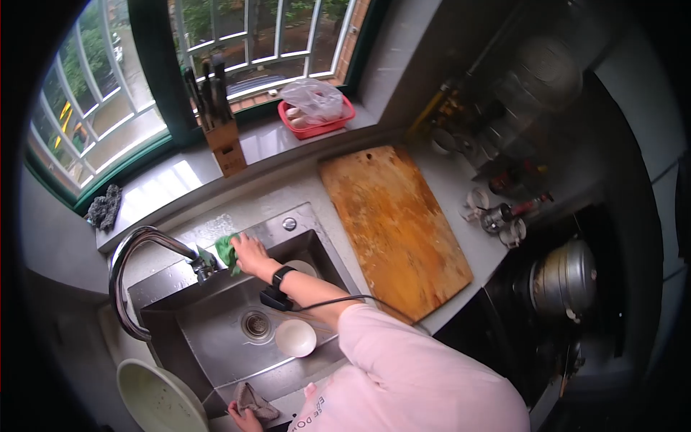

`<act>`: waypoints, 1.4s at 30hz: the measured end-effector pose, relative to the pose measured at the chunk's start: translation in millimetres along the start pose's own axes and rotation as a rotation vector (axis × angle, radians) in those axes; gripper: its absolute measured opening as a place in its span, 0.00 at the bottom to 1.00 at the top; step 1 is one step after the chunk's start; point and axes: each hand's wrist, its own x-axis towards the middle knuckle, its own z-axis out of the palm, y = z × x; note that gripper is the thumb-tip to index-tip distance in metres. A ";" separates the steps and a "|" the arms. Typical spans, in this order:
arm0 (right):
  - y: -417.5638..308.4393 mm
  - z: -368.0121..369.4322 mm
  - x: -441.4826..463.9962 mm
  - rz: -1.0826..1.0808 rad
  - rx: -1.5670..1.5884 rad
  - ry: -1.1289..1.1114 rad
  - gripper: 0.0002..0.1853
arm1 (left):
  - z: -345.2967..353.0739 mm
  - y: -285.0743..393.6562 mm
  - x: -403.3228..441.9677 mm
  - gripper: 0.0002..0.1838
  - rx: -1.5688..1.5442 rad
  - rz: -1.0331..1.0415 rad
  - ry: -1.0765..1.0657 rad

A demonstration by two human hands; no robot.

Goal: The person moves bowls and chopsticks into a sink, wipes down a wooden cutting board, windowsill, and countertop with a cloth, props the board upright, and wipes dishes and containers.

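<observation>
My right hand grips a green cloth on the sink's back rim, just right of the faucet. A black band with a small device and a cable is on that wrist. Low in the view, my left hand has its fingers on a grey-brown cloth at the sink's front edge; part of this hand is cut off by the frame. In the steel sink, a white bowl sits near the drain, and another pale dish is partly hidden behind my right forearm.
A wooden cutting board lies right of the sink. Farther right are a metal pot and small jars. On the sill stand a knife block, a red basket and a dark scrubber. A pale green basin is lower left.
</observation>
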 end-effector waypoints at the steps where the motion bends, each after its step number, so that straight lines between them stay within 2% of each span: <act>1: 7.2 1.9 -18.3 0.020 0.184 0.007 0.25 | 0.6 1.6 0.8 0.15 -0.022 0.002 -0.002; 3: 20.4 1.7 -55.7 0.046 0.526 0.115 0.25 | 5.1 -29.0 30.1 0.19 -0.108 0.116 -0.073; 4: 21.9 -8.7 -77.2 0.154 0.589 0.143 0.24 | 1.4 -32.9 31.3 0.21 -0.142 0.163 -0.103; 5: 27.4 -20.9 -97.8 0.319 0.655 0.057 0.26 | -0.4 -38.5 29.8 0.22 -0.079 0.165 -0.096; 6: 46.5 -5.2 -115.1 0.291 0.697 0.178 0.27 | 0.0 -17.8 22.3 0.22 -0.014 0.159 -0.076; 7: 49.4 -33.2 -133.7 0.302 0.690 0.078 0.26 | -3.7 -11.1 20.4 0.21 -0.028 0.145 -0.112; 8: 63.5 -29.4 -146.9 0.307 0.758 0.063 0.23 | -6.2 -7.1 22.6 0.21 -0.046 0.133 -0.141; 9: 73.7 -25.6 -159.5 0.280 0.928 0.088 0.20 | -8.4 -2.3 22.2 0.21 -0.071 0.165 -0.169; 11: 82.8 -37.3 -184.2 0.383 1.094 0.013 0.20 | -12.6 18.3 17.5 0.20 -0.099 0.188 -0.249; 14: 79.4 -61.4 -221.8 0.345 1.092 0.016 0.19 | -15.2 43.7 -2.8 0.20 -0.055 0.174 -0.362; 16: 79.4 -59.7 -238.3 0.312 1.157 0.091 0.24 | -17.7 49.4 -12.8 0.23 0.601 0.352 -0.284; 19: 75.2 -55.4 -259.6 0.334 1.106 0.139 0.30 | -15.3 35.5 -11.1 0.25 0.789 0.406 -0.220; 25: 53.8 -71.5 -286.6 0.231 0.874 0.059 0.29 | -34.1 55.9 -11.4 0.35 0.761 0.403 -0.382; 28: 44.5 -80.9 -292.1 0.150 0.758 0.115 0.29 | -42.8 57.9 -8.5 0.41 0.681 0.456 -0.387; 29: 43.0 -84.6 -293.1 0.149 0.719 0.096 0.29 | -46.4 55.0 -7.1 0.38 0.700 0.568 -0.336; 32: 21.4 -120.4 -292.8 0.114 0.679 0.077 0.28 | -57.0 99.5 -26.7 0.32 0.216 0.479 -0.343; 34: 15.7 -138.0 -287.8 0.040 0.713 0.060 0.28 | -54.1 137.5 -49.1 0.24 -0.221 0.454 -0.484; 35: 11.8 -145.1 -285.7 -0.029 0.682 0.084 0.26 | -51.9 159.9 -62.1 0.23 -0.241 0.477 -0.553; 36: 9.4 -148.8 -281.5 -0.163 0.700 0.126 0.24 | -35.7 175.3 -73.6 0.24 -0.358 0.429 -0.607; 38: 0.0 -163.8 -278.2 -0.280 0.677 0.115 0.23 | -5.0 202.2 -101.1 0.27 -0.590 0.330 -0.714; 39: -6.2 -170.7 -277.7 -0.328 0.708 0.070 0.23 | 19.8 203.5 -104.9 0.32 -0.670 0.263 -0.800; 40: -10.9 -175.4 -277.8 -0.375 0.738 0.025 0.23 | 42.8 211.8 -116.0 0.33 -0.825 0.080 -0.888; 42: -14.7 -175.7 -278.5 -0.498 0.759 -0.034 0.22 | 81.6 236.6 -130.0 0.29 -0.995 -0.246 -1.162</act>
